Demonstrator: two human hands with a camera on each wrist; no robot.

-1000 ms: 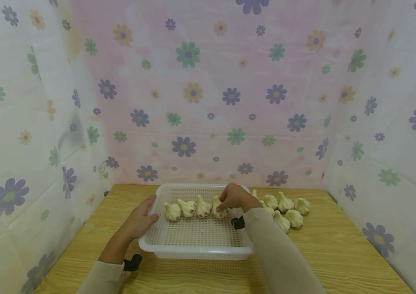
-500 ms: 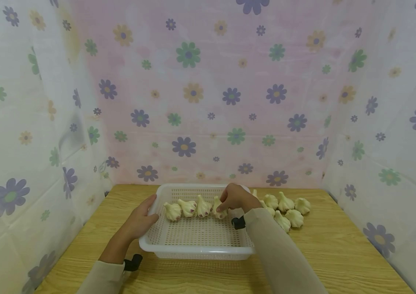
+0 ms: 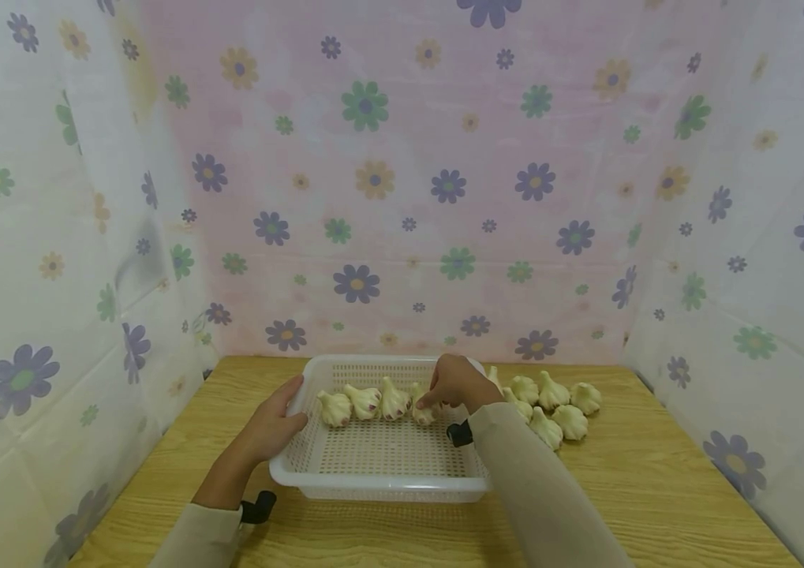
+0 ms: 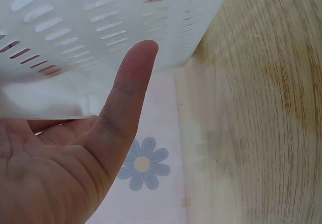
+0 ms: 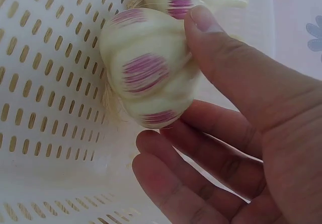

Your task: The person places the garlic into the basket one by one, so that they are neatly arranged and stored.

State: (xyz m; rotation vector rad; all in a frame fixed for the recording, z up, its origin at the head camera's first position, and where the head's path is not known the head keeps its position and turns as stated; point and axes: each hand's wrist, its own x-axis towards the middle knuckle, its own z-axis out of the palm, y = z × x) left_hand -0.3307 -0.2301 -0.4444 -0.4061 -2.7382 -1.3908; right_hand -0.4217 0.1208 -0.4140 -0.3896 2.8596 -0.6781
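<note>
My left hand [image 3: 267, 426] holds a white slotted plastic basket [image 3: 380, 483] at its left rim. In the left wrist view the thumb [image 4: 133, 85] lies stretched along the slotted wall. Inside the basket, at the right end of a row of garlic, my right hand [image 3: 457, 383] pinches a garlic bulb [image 3: 424, 413] between thumb and fingers. The right wrist view shows that bulb [image 5: 146, 75] with purple streaks, its roots by the basket floor. Three more bulbs sit to its left: a near one [image 3: 395, 400], a middle one [image 3: 364, 401] and a far-left one [image 3: 334, 409].
Several garlic bulbs [image 3: 553, 390] lie in a group on the wooden table [image 3: 657, 481], just right of the basket. My right forearm hides part of the basket's right side. A flower-patterned curtain [image 3: 402, 158] stands behind and on both sides.
My right thumb has shifted slightly over the pinched garlic bulb, whose top sits a little lower. The left hand and the basket stay in place.
</note>
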